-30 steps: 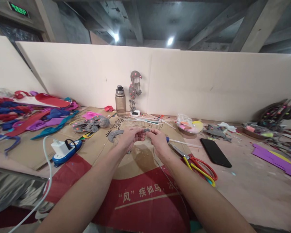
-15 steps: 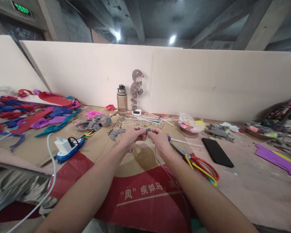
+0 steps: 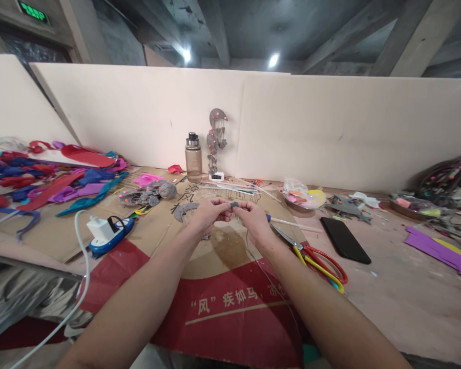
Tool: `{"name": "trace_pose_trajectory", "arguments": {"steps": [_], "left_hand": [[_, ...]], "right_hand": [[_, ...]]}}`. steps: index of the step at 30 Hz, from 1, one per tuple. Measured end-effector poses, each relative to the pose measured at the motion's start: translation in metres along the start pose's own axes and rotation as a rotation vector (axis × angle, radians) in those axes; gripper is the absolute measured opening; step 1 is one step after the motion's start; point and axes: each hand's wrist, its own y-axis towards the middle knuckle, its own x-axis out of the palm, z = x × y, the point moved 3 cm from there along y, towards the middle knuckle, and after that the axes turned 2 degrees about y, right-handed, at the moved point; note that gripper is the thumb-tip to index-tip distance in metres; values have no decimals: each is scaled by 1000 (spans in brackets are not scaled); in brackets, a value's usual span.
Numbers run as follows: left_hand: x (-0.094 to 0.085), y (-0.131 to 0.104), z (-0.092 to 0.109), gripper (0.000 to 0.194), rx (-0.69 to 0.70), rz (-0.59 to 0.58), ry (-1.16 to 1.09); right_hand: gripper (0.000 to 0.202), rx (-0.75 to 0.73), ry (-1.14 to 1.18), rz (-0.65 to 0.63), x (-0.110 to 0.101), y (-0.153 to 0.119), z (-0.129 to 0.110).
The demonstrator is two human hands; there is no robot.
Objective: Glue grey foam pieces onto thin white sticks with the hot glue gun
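Over the cardboard sheet (image 3: 249, 318), my two hands meet, fingertips pinched close together. A small grey fuzzy piece (image 3: 234, 204) sits between them, gripped by my right hand (image 3: 252, 218). My left hand (image 3: 210, 214) is closed beside it, touching its left side; whether it also grips thread is too small to tell. A thin grey thread (image 3: 267, 275) trails down from my right hand across the cardboard. Just left of my left hand lies a grey crescent piece (image 3: 184, 210). Scissors (image 3: 311, 256) with red and yellow handles lie by my right forearm.
Behind stand a bottle (image 3: 193, 159) and a grey hanging ornament (image 3: 217, 136) against a white panel. A black phone (image 3: 344, 240) lies right. At left are a blue power strip (image 3: 111, 241), grey yarn ball (image 3: 168, 189) and coloured fabric strips (image 3: 69, 184). A bowl (image 3: 303, 203) holds scraps.
Both hands stay nearly in place, pinched around the small grey piece. The view has shifted very slightly; nothing else visibly moves.
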Motion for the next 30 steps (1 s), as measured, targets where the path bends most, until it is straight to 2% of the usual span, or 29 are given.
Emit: {"name": "trace_pose_trajectory", "arguments": {"steps": [6, 11, 19, 21, 23, 25, 28, 30], "left_hand": [[0, 1, -1, 20, 24, 14, 19], [1, 0, 0, 16, 55, 34, 67], [5, -7, 11, 15, -55, -27, -28], [1, -4, 11, 10, -48, 22, -38], [-9, 0, 12, 14, 5, 133, -16], [-21, 3, 13, 6, 75, 267, 45], [-30, 3, 13, 16, 98, 264, 53], [-27, 2, 11, 24, 28, 162, 115]], "right_hand": [[28, 24, 22, 1, 1, -2, -2], [24, 8, 34, 14, 1, -3, -2], [17, 38, 71, 2, 0, -2, -2], [18, 58, 103, 7, -3, -2, -3], [19, 86, 127, 24, -7, -3, -4], [19, 118, 135, 35, -10, -4, -6], [21, 142, 139, 38, -13, -5, -8], [22, 139, 132, 39, -14, -6, -9]]}}
